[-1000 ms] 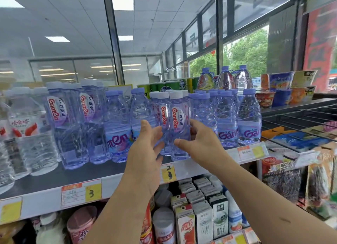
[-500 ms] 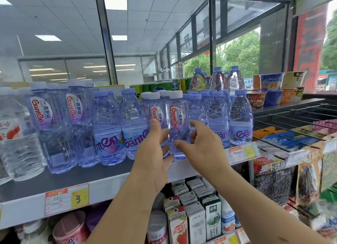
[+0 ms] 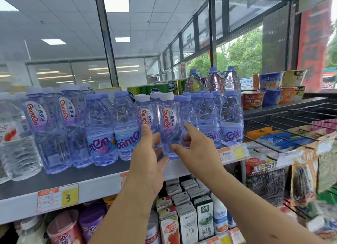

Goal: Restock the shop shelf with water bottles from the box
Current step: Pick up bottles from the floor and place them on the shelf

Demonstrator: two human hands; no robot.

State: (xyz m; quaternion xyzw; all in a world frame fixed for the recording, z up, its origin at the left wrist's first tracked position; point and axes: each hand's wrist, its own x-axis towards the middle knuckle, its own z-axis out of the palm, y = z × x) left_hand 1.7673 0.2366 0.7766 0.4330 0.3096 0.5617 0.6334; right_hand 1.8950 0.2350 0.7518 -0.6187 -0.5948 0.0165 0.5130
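A small white-capped Ganten water bottle (image 3: pixel 170 127) stands upright at the front of the grey shop shelf (image 3: pixel 73 174), in a row of similar bottles. My left hand (image 3: pixel 145 159) presses its fingers against the bottle's left side. My right hand (image 3: pixel 197 149) holds its right side, with the thumb across the lower front and the index finger stretched out past it. A second white-capped bottle (image 3: pixel 145 116) stands just to the left, touching it. The box is out of view.
Blue-capped Ganten bottles (image 3: pixel 231 123) fill the shelf to the right and larger ones (image 3: pixel 102 132) to the left. Instant noodle cups (image 3: pixel 269 87) sit at the far right, above wire racks (image 3: pixel 291 119). Drink cartons (image 3: pixel 186 223) line the shelf below. Price tags (image 3: pixel 58 198) hang on the shelf edge.
Both hands have slid lower on the bottle and their fingers have spread. The bottle stays at the shelf front. My view has turned slightly right.
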